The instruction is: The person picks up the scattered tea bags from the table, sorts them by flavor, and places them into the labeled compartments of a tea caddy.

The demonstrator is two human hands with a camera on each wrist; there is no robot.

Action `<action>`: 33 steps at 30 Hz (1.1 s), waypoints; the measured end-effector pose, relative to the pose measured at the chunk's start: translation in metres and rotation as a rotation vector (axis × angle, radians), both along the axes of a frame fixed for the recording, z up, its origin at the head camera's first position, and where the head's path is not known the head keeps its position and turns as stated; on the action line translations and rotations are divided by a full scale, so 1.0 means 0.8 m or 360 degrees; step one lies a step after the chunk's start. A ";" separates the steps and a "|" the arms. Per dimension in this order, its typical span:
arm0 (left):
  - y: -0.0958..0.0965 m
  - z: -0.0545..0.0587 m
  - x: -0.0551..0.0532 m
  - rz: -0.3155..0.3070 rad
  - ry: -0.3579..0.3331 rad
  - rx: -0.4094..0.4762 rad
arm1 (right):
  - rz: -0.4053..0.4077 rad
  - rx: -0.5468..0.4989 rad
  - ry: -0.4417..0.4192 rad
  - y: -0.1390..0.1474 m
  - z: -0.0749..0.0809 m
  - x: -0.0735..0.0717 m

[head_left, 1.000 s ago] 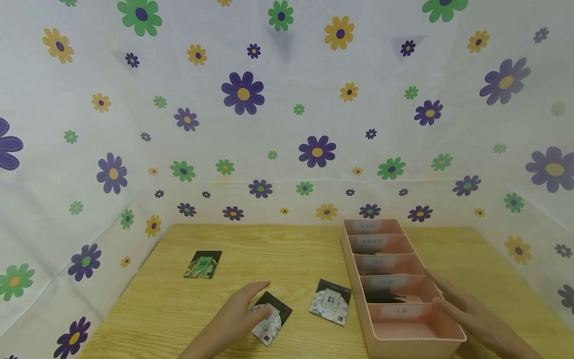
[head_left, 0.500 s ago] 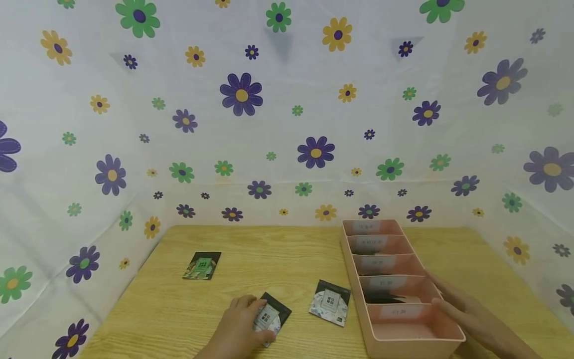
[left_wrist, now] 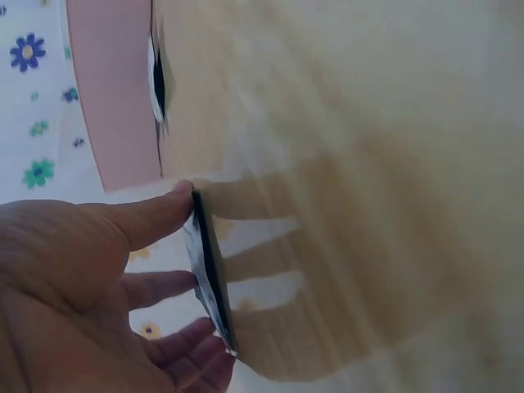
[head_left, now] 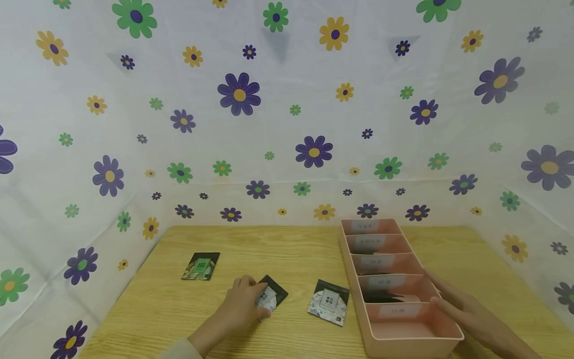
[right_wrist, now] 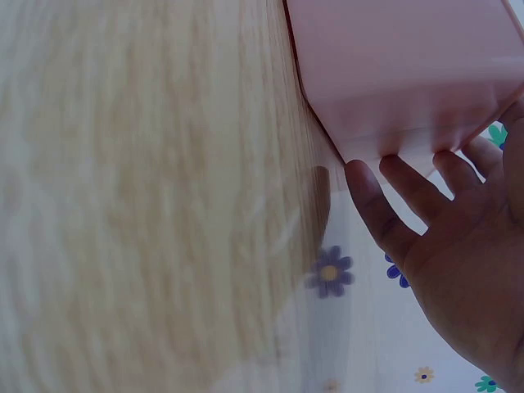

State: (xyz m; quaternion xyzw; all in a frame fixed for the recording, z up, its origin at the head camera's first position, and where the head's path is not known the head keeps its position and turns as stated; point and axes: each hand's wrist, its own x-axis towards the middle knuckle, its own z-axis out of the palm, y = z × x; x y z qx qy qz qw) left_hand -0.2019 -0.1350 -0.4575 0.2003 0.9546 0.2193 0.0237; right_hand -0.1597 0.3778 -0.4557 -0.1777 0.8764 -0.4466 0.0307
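Observation:
My left hand (head_left: 242,305) pinches a small square sachet (head_left: 274,290), black at the top with a pale floral print and a light label. In the left wrist view the sachet (left_wrist: 211,266) shows edge-on between thumb and fingertips, close to the table; I cannot tell if it touches. My right hand (head_left: 468,314) holds the near right side of a pink divided box (head_left: 414,344), its thumb on the rim. In the right wrist view its fingertips rest against the outer wall of the box (right_wrist: 401,90).
A matching pale sachet (head_left: 329,303) lies just left of the box. A green-labelled sachet (head_left: 201,266) lies at the far left of the wooden table (head_left: 269,244). Paper labels mark the box's compartments; several contain dark sachets. A flowered white curtain (head_left: 278,119) surrounds the table.
My left hand has come down on the sachet, taken it between thumb and fingers and moved it slightly away from me. The right hand stays on the box.

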 end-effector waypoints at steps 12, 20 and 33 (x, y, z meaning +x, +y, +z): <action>0.009 -0.002 -0.058 0.0103 -0.0005 -0.0021 | 0.0029 -0.0040 0.0011 0.000 -0.001 0.000; 0.012 0.001 -0.075 0.0081 -0.0054 -0.0031 | 0.0007 0.0026 0.0070 0.000 -0.001 0.000; 0.004 -0.009 -0.085 0.0242 0.0001 0.0160 | 0.0035 -0.0050 -0.0028 0.001 0.000 -0.002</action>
